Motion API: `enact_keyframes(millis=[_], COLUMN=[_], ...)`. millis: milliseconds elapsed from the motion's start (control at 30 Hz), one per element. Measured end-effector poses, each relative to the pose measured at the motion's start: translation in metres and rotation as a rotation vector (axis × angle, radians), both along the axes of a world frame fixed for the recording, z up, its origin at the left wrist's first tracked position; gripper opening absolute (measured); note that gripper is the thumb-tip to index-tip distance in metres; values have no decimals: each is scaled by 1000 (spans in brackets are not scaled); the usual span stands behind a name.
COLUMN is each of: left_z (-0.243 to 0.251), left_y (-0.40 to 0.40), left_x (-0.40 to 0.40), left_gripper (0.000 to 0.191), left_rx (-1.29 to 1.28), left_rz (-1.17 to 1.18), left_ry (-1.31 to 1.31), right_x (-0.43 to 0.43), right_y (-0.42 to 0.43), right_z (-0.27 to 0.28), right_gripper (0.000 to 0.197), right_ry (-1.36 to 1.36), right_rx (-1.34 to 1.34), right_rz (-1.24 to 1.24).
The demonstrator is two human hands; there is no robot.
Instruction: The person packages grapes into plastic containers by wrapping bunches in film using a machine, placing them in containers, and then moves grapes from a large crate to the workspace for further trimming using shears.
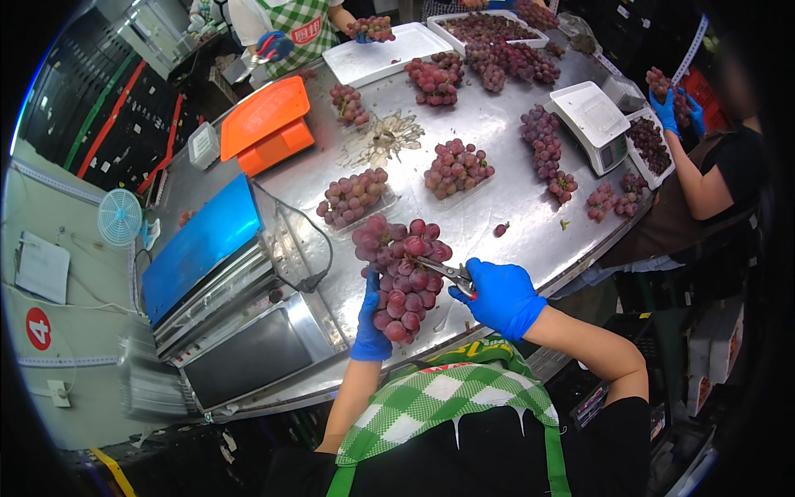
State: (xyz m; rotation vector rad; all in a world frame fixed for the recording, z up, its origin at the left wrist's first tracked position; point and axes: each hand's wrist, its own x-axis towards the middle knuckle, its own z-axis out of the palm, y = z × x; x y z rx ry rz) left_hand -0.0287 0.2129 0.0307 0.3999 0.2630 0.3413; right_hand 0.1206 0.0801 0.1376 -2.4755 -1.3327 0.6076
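A bunch of red grapes (407,279) is held up over the metal table (490,230) by my left hand (372,320) in a blue glove, its fingers partly hidden behind the fruit. Gloved in blue too, my right hand (503,298) grips small pruning snips (456,276), whose tips reach in among the grapes. Just beyond the bunch, two clear plastic trays hold grapes, one at the left (353,199) and one at the right (458,169). A loose grape (500,230) lies on the metal to the right.
A film-wrapping machine (248,335) with a blue panel (202,242) stands left, an orange scale (267,127) behind it. Farther off are a white tray (388,53), more grape bunches (435,77) and a white scale (590,121). Co-workers stand across the table (298,31) and at right (708,168).
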Motion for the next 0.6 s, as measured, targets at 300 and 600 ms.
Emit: enact_keyframes(millis=[300, 600], left_z=[21, 24], left_y=[-5, -7], left_x=[10, 6], left_gripper=[79, 78], left_rx=[174, 138], left_rz=[84, 69], left_ry=[-26, -15], right_x=[6, 12], right_y=[0, -1], right_z=[4, 5], right_gripper=[42, 47], right_ry=[752, 1600], right_rx=[-96, -175], right_rz=[-100, -193])
